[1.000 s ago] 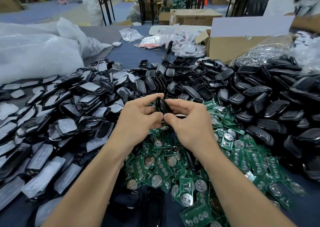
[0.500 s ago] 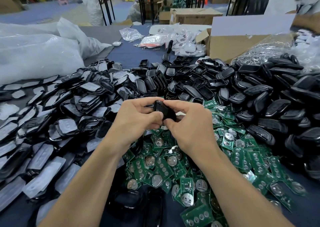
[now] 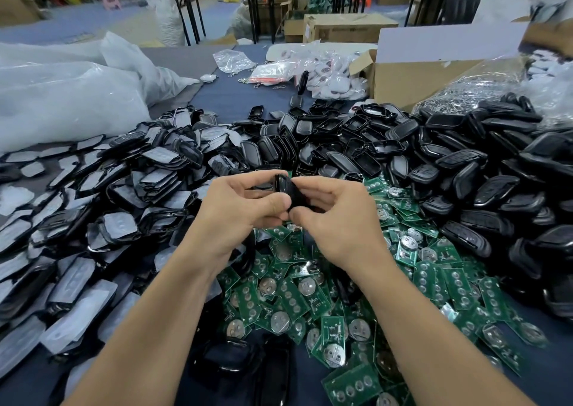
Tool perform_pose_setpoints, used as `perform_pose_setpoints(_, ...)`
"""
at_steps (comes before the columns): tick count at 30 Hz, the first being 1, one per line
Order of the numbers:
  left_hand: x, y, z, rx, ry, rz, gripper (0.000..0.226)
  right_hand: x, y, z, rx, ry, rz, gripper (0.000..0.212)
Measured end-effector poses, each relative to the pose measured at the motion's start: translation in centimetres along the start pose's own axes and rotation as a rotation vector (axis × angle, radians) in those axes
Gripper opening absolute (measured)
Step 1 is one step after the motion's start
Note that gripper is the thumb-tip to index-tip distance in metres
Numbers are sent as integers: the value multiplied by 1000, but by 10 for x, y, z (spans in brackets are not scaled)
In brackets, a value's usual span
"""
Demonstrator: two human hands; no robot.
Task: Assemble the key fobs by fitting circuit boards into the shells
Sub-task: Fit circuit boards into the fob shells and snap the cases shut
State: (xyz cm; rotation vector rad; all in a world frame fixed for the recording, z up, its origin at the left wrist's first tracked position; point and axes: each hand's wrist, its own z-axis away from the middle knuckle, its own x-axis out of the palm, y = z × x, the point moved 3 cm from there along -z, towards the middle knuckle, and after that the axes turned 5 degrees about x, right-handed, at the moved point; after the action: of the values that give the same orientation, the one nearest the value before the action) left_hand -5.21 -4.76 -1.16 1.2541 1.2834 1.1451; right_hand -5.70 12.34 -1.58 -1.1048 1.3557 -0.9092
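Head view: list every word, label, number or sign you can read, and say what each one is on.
No text can be read anywhere.
Cardboard box: dark print, blurred.
Circuit boards: markings too small to read.
Bagged white fobs: small marks, unreadable.
Held shell: no lettering visible.

The left hand [image 3: 238, 211] and right hand [image 3: 339, 219] hide most of the black shell [image 3: 283, 184].

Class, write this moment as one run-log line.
left hand: grips black shell | right hand: grips same shell | circuit boards: heaped beneath hands
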Motion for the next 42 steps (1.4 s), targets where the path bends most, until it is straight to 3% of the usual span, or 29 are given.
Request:
perform_pose_setpoints(3, -5, 0, -1, -25, 81, 46, 45, -1, 3, -2, 233, -134, -412, 36)
perform_pose_setpoints(6, -9, 1, -4, -44, 119, 44, 10, -2, 3, -5, 426, -226, -713, 27)
perform_pose_setpoints(8, -11, 2, -3, -67, 152, 79, 25, -3, 3, -6, 517, -237, -855, 28)
perform_pose_setpoints(11, -10, 3, -4, -112, 206, 202, 25, -5, 3, -5, 587, -218, -956, 27)
perform_pose_setpoints(18, 1, 9, 1, -206, 194, 485, 38, -3, 2, -4, 526, -221, -764, 19)
perform_pose_setpoints(20, 4, 9, 1, -248, 165, 487, 31, 0, 2, -3, 505, -219, -716, 20)
perform_pose_setpoints(25, 5, 5, -2, -160, 193, 212, 7, 5, 4, -2, 443, -178, -611, 19)
perform_pose_setpoints(29, 9, 2, -3, 23, 186, -176, 21, 8, 1, -1, 361, -196, -510, 27)
perform_pose_setpoints(33, 14, 1, -1, 82, 162, -168, 11, 10, 0, 1, 301, -228, -416, 28)
perform_pose_setpoints(37, 10, -2, -3, 69, 247, -112, 12, 11, 1, 1, 298, -236, -369, 28)
perform_pose_setpoints(42, 11, -5, -3, 139, 376, -211, 9, 18, 3, 4, 272, -249, -339, 26)
